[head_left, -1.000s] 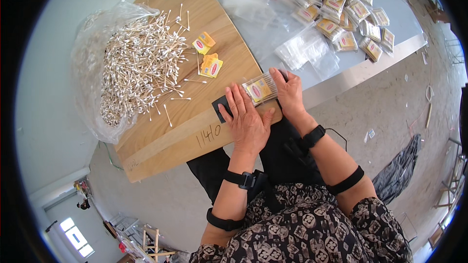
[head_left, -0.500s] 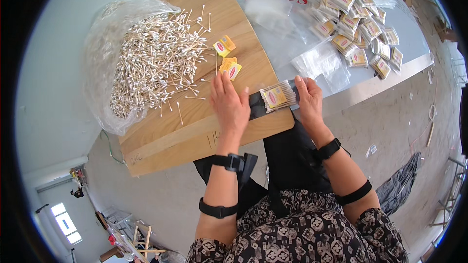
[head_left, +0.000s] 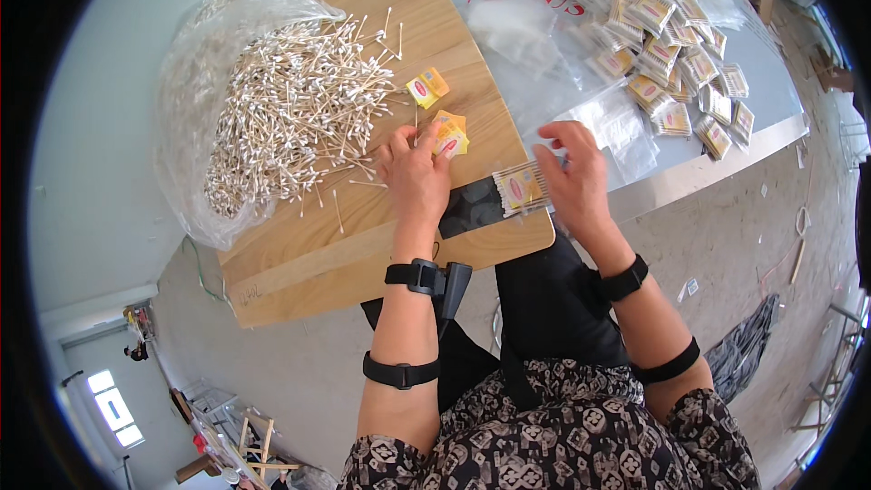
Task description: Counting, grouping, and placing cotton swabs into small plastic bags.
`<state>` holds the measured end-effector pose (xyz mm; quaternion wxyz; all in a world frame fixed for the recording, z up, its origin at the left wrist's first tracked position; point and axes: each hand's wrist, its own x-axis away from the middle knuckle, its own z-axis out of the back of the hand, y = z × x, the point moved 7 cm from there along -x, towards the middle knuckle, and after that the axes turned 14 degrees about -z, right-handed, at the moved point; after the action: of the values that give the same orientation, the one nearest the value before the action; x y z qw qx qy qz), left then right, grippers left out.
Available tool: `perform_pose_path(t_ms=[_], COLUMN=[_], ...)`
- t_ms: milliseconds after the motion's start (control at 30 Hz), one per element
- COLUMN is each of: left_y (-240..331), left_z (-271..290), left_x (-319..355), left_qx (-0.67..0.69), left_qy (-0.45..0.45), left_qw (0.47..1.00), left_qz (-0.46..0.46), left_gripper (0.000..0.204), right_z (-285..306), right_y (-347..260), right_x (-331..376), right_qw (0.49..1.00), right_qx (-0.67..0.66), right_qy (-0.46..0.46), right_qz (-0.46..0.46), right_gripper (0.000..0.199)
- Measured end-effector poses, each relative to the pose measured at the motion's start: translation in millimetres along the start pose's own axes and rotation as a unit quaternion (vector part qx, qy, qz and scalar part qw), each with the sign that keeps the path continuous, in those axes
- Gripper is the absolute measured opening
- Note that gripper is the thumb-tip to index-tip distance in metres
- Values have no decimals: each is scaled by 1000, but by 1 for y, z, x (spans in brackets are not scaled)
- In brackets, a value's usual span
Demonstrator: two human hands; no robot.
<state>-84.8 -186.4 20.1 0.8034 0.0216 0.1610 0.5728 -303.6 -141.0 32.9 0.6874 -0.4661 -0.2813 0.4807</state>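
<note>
My left hand is over the wooden board, fingers bent and apart, its fingertips at the edge of a small stack of yellow cards. Another yellow card pair lies just beyond. My right hand is raised at the board's right corner, thumb and forefinger apart with a gap between them. Beside its thumb, a flat clear packet of cotton swabs with a yellow card rests on a dark strip; the hand partly covers the packet's right end.
A large heap of loose cotton swabs spills from a clear plastic bag on the left of the wooden board. Filled swab packets are piled on the grey table at the far right, with empty clear bags nearer.
My left hand has shifted slightly left and its fingers have bent by the yellow cards. The right hand has come off the packet's end, its fingers curling. The view has shifted slightly.
</note>
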Motion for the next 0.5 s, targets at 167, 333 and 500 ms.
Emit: perform_pose_path(t_ms=[167,333,500], left_y=[-1,0,6], left_z=[7,9,2], left_x=[4,9,0], left_qx=[-4,27,46], left_qy=[41,18,1], left_qw=[999,997,998], left_qz=[-5,70,54], left_gripper=[46,47,49], right_z=[-64,-86,-91], right_y=[-15,-18,-14], right_x=[-26,-43,-35], right_qw=[984,978,970], right_qx=[31,83,90], right_qy=[-175,-188,-214], right_qz=[-32,-41,-76], right_gripper=[18,19,16])
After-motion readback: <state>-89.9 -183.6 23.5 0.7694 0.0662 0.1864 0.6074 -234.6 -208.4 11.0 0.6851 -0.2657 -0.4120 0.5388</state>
